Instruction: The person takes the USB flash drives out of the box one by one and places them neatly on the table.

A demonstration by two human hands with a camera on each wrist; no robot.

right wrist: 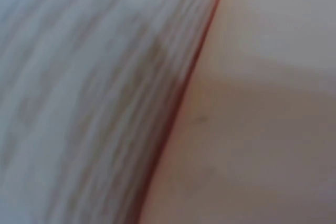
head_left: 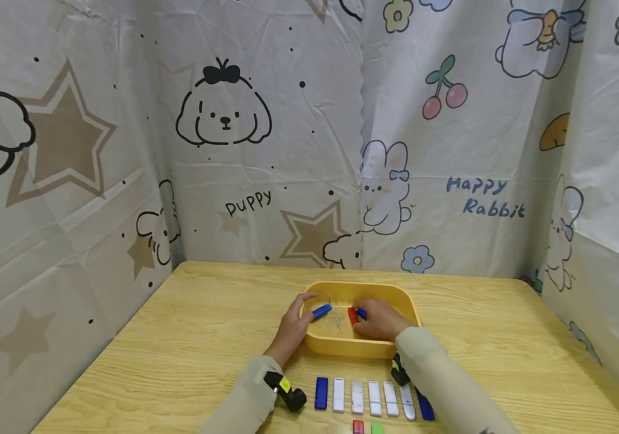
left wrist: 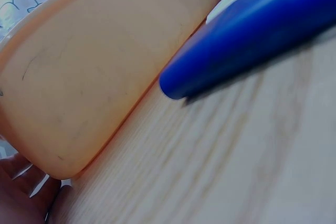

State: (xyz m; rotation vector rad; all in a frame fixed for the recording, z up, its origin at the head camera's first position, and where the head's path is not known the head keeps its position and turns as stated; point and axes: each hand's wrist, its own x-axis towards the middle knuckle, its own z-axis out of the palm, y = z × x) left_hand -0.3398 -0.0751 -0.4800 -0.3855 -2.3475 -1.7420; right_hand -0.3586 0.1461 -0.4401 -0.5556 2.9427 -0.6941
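Note:
A yellow plastic tray (head_left: 349,348) stands on the table. My left hand (head_left: 290,328) grips its left rim, and fingers (left wrist: 39,184) show against the tray's end in the left wrist view. Just inside that rim lies a blue stick-shaped piece (head_left: 322,311), close to the left thumb. My right hand (head_left: 382,319) reaches down into the tray over the front wall. Between its thumb and fingertips are a red stick-shaped piece (head_left: 352,316) and another blue piece (head_left: 362,313), partly hidden by the hand. The right wrist view holds only tray wall and tabletop, blurred.
In front of the tray runs a row of several flat sticks, with a blue one (head_left: 321,393) at the left, white ones (head_left: 357,396) between, and a blue one (head_left: 425,405) at the right. Nearer still lie a red piece (head_left: 358,427) and a green piece (head_left: 377,428). Printed curtains enclose the table.

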